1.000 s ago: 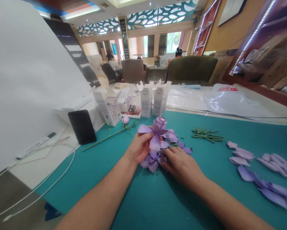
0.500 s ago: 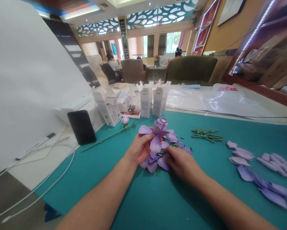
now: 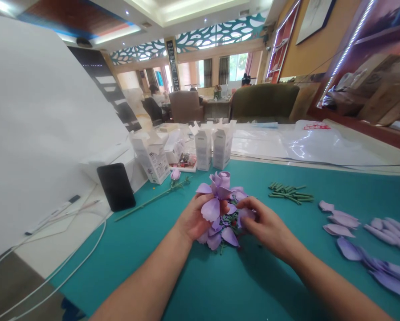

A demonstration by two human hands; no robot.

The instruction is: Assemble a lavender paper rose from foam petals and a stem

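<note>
My left hand is closed around the base of a lilac artificial flower head, keeping it upright with its outer petals spread. To its right, my right hand pinches a loose purple petal between thumb and fingers. Below both hands lies a pile of purple petals mixed with small green parts. My left hand hides part of that pile. Sorted petals lie far to the right: pale ones, rolled ones and darker purple ones.
Green stem pieces lie right of centre on the teal mat. A finished-looking bud on a long stem rests at left, by a black phone or tablet. Opened white boxes line the back. A white cable crosses the left edge.
My right hand has lifted out of the pile and shifted right with a petal in its fingers. My left hand still holds the flower head, now tilted slightly. The view has tipped up a little.
</note>
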